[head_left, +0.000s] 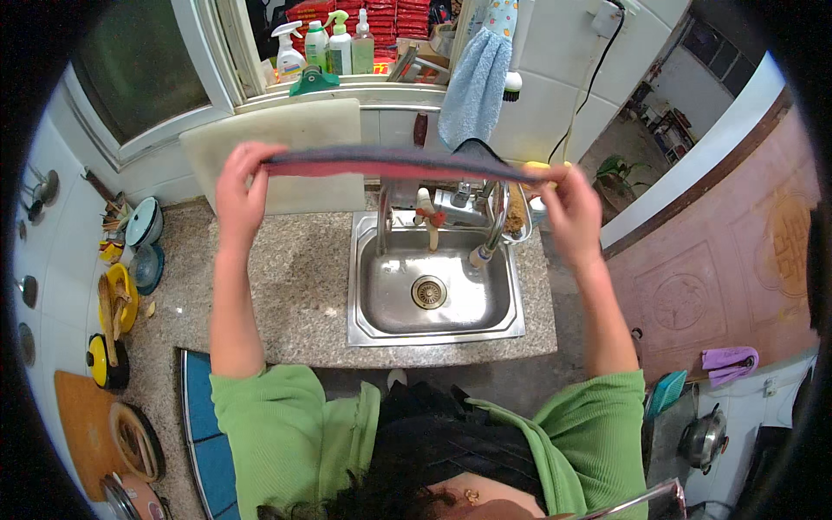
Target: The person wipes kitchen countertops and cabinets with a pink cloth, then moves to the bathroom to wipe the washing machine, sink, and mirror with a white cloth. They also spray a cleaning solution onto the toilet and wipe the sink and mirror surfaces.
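Observation:
Stretched level between my hands is a dark grey and red cloth [390,161], blurred and seen nearly edge-on. A black strap-like loop [482,147] rises from it towards the right. My left hand [242,188] pinches one end of the cloth, in front of a white cutting board [312,192]. My right hand [575,211] grips the other end, right of the faucet. Below the cloth lies a stainless steel sink [396,305] with a drain strainer [429,293]. The cloth covers the tops of the taps [499,221].
Speckled stone counter [292,286] surrounds the sink. Spray bottles [339,45] stand on the window ledge, with a blue towel [474,84] hanging beside them. At left are a yellow basket [133,296], bowls [144,221] and a wooden board [81,422]. A wooden door [708,247] stands at right.

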